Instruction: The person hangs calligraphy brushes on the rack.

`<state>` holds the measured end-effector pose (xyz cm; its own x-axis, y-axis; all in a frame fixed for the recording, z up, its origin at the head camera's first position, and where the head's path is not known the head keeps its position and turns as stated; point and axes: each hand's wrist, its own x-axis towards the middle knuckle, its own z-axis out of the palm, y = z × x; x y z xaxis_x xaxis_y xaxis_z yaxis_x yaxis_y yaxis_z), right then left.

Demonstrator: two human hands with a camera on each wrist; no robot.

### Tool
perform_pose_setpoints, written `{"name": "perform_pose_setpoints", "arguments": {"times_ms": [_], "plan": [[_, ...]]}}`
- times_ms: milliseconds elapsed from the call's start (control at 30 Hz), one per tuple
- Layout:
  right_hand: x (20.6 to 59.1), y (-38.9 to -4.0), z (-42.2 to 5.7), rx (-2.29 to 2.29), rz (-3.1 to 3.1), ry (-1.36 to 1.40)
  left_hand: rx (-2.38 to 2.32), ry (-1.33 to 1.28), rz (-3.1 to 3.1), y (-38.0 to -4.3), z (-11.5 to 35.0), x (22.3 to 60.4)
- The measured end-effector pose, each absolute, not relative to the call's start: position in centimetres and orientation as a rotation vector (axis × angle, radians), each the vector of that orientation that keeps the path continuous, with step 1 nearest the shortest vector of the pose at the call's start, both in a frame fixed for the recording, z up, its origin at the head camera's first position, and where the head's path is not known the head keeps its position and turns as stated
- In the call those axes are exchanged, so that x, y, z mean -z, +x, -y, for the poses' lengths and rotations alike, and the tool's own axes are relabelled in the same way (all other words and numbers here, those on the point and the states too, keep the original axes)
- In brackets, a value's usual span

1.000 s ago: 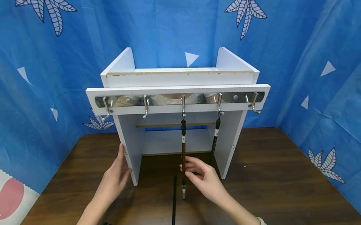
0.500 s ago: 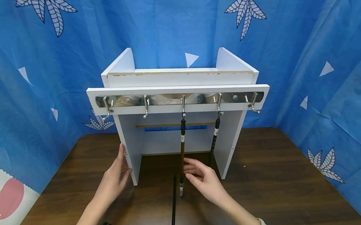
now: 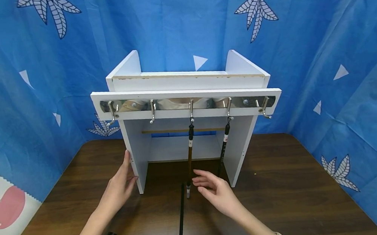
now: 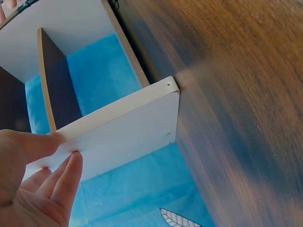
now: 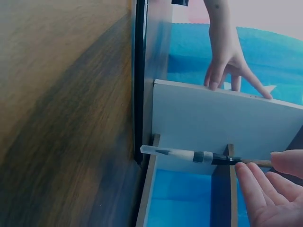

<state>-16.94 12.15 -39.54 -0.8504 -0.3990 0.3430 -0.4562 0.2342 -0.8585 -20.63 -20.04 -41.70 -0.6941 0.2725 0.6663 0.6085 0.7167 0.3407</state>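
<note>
In the head view a brown-handled calligraphy brush (image 3: 190, 159) hangs by its loop from the middle hook of the white rack (image 3: 186, 91). The right wrist view shows its pale, dark-tipped bristles under a clear cap. My right hand (image 3: 217, 192) is beside its lower handle, thumb and fingers loosely spread, fingertips right at the brush. A second, black brush (image 3: 224, 146) hangs from the hook to the right. My left hand (image 3: 117, 190) rests against the rack's left side panel (image 4: 128, 123), thumb at the front edge and fairly straight fingers on the outer face.
A thin black rod (image 3: 181, 220) lies on the dark wooden table (image 3: 285, 199), pointing toward the rack. Bare metal hooks, such as the left end hook (image 3: 111, 112), jut out from the rack's front. A blue patterned curtain (image 3: 172, 24) encloses the back and sides.
The middle brush's lower end has swung slightly left and back. My right hand's fingers have loosened from around its handle and shifted a little right. The left hand stays in place.
</note>
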Motion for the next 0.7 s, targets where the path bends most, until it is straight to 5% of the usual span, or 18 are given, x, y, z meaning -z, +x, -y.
{"name": "perform_pose_setpoints", "arguments": {"times_ms": [700], "plan": [[42.0, -15.6, -18.6, -1.67, 2.541, 1.324, 0.766, -0.66, 2.347, -20.5, 20.0, 41.7]]}}
